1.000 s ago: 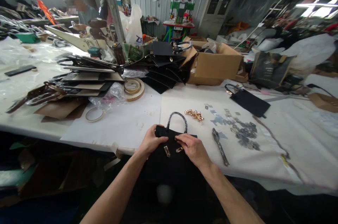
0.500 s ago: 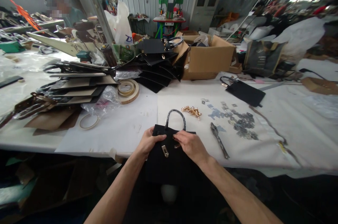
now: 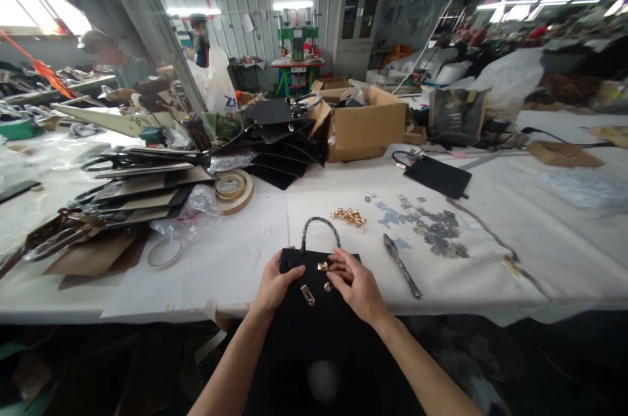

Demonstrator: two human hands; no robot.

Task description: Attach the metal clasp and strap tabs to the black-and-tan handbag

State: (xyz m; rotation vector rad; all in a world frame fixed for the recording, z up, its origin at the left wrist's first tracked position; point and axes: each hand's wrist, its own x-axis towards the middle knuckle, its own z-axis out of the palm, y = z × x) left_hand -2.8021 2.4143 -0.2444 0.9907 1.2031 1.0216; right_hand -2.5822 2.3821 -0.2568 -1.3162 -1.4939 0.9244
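A small black handbag [image 3: 314,321] with a grey looped handle [image 3: 320,227] lies over the near edge of the white table [image 3: 235,252]. My left hand [image 3: 275,282] presses on the bag's upper left part. My right hand [image 3: 358,285] rests on its upper right, fingers on gold metal fittings [image 3: 324,267] at the flap. A gold clasp [image 3: 308,295] sits on the bag's front between my hands.
Pliers [image 3: 402,265] lie right of the bag, with a pile of gold clasps [image 3: 348,215] and several dark metal pieces [image 3: 436,233] beyond. Tape rolls [image 3: 233,187], stacked bag panels [image 3: 147,177], black bags [image 3: 287,135] and a cardboard box [image 3: 366,125] stand further back. Other people work at the far left.
The view has tilted up and the bag now lies lower in view. My right fingers have shifted onto the gold fittings at the flap; my left hand keeps its hold.
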